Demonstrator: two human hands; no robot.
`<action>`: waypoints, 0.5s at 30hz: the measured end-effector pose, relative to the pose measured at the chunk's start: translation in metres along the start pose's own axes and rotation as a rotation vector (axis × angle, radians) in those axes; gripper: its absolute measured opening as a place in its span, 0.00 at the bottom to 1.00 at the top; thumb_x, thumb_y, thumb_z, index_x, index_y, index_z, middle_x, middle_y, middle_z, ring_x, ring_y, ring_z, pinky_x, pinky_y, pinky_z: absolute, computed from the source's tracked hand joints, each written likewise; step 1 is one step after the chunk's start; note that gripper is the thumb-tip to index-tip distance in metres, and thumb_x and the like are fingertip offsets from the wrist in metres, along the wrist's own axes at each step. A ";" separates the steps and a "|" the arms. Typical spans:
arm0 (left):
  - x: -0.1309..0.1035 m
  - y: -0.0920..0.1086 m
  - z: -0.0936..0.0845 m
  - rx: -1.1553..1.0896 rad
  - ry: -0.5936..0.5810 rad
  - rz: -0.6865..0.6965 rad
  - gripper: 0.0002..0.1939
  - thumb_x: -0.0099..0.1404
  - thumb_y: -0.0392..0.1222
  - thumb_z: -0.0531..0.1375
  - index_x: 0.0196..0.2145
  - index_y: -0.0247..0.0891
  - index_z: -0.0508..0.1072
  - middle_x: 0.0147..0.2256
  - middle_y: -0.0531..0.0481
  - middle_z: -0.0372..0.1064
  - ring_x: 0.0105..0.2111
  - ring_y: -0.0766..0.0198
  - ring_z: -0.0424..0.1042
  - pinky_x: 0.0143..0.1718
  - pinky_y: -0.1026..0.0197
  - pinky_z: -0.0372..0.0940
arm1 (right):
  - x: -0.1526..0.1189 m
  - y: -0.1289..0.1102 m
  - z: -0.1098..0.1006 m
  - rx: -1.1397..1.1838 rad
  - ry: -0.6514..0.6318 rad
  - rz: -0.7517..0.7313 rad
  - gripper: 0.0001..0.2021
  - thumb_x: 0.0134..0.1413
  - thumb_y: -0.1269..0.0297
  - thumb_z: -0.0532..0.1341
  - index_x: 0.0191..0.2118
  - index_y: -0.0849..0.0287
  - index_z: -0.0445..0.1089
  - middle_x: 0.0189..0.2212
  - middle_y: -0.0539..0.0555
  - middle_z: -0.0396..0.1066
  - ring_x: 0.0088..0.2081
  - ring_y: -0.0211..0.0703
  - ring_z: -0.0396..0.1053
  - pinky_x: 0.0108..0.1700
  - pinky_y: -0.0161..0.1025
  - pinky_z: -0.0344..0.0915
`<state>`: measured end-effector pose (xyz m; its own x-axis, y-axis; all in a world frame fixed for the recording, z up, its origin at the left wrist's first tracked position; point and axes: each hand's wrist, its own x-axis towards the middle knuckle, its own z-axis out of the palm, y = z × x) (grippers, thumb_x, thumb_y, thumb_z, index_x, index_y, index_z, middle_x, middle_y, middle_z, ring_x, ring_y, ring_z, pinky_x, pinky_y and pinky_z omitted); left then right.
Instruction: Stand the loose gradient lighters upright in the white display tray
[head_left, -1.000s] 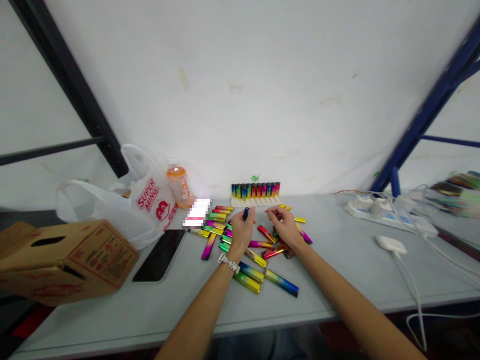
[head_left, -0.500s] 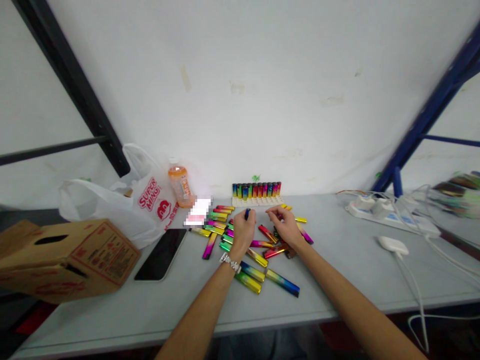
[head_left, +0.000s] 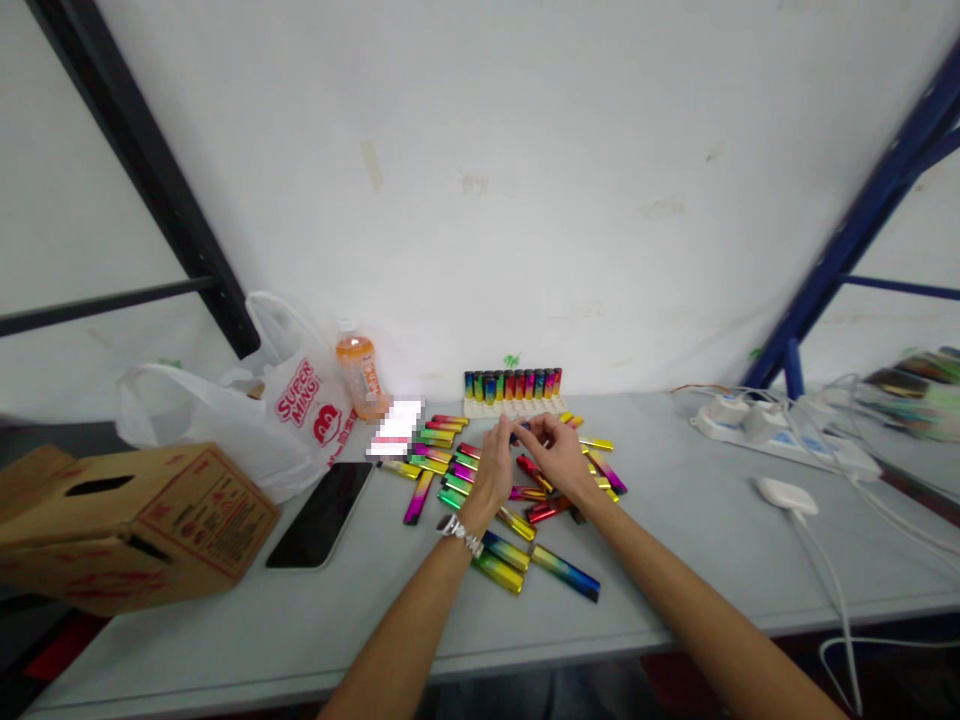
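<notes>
My left hand point(head_left: 495, 468) is closed over the table, with a watch at its wrist. Between its fingertips and those of my right hand point(head_left: 561, 455) shows the dark blue end of a shiny tube point(head_left: 519, 432); the rest is hidden by the left fingers. My right hand pinches at that end with thumb and fingers. Around and beneath both hands lie several shiny colour-gradient tubes, such as a yellow-and-blue tube point(head_left: 566, 571), a red tube point(head_left: 549, 508) and a magenta-and-yellow tube point(head_left: 418, 497). Behind the hands a row of upright tubes point(head_left: 517, 384) stands in a white holder point(head_left: 487, 408).
To the left are a black phone point(head_left: 321, 515), a cardboard box point(head_left: 142, 520), a white plastic bag point(head_left: 225, 415) and an orange drink bottle point(head_left: 361, 378). A power strip point(head_left: 780, 437) and a white charger point(head_left: 786, 495) with cables are at the right. A wall rises behind.
My right hand has moved left to meet my left hand, its fingers now at the dark blue tube end. The left hand has turned more upright, hiding more of the tube.
</notes>
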<state>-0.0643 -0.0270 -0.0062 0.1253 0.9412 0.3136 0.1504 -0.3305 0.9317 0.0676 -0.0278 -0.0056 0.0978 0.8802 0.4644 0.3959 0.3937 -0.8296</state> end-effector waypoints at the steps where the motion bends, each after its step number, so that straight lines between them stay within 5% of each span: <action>1: -0.001 0.000 0.001 0.000 -0.028 -0.025 0.38 0.70 0.66 0.37 0.53 0.39 0.74 0.54 0.42 0.71 0.55 0.51 0.68 0.55 0.50 0.61 | 0.001 0.001 0.002 -0.008 0.000 -0.002 0.17 0.55 0.47 0.63 0.30 0.58 0.70 0.22 0.49 0.67 0.24 0.38 0.62 0.28 0.36 0.59; 5: 0.002 -0.002 0.000 0.044 -0.063 -0.079 0.34 0.73 0.61 0.36 0.63 0.41 0.65 0.64 0.42 0.60 0.65 0.51 0.56 0.64 0.46 0.52 | 0.012 0.006 0.003 0.109 -0.060 0.030 0.17 0.55 0.49 0.63 0.34 0.60 0.73 0.25 0.52 0.72 0.26 0.40 0.67 0.28 0.37 0.63; 11: 0.019 -0.016 -0.023 0.393 0.209 0.156 0.16 0.69 0.41 0.52 0.51 0.36 0.71 0.45 0.41 0.71 0.50 0.55 0.69 0.57 0.49 0.62 | 0.055 0.021 -0.002 0.134 -0.027 -0.022 0.17 0.52 0.55 0.64 0.45 0.58 0.70 0.32 0.53 0.74 0.27 0.41 0.71 0.30 0.38 0.68; 15: 0.019 -0.018 -0.034 0.531 -0.114 0.279 0.07 0.63 0.33 0.57 0.37 0.38 0.75 0.38 0.46 0.73 0.42 0.57 0.71 0.49 0.52 0.66 | 0.095 0.032 0.006 -0.082 -0.087 -0.202 0.08 0.54 0.62 0.62 0.39 0.58 0.70 0.31 0.52 0.74 0.29 0.40 0.70 0.34 0.37 0.66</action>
<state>-0.0983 -0.0011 -0.0104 0.3302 0.8103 0.4841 0.5619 -0.5808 0.5890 0.0844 0.0697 0.0102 -0.0686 0.8066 0.5872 0.4728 0.5445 -0.6928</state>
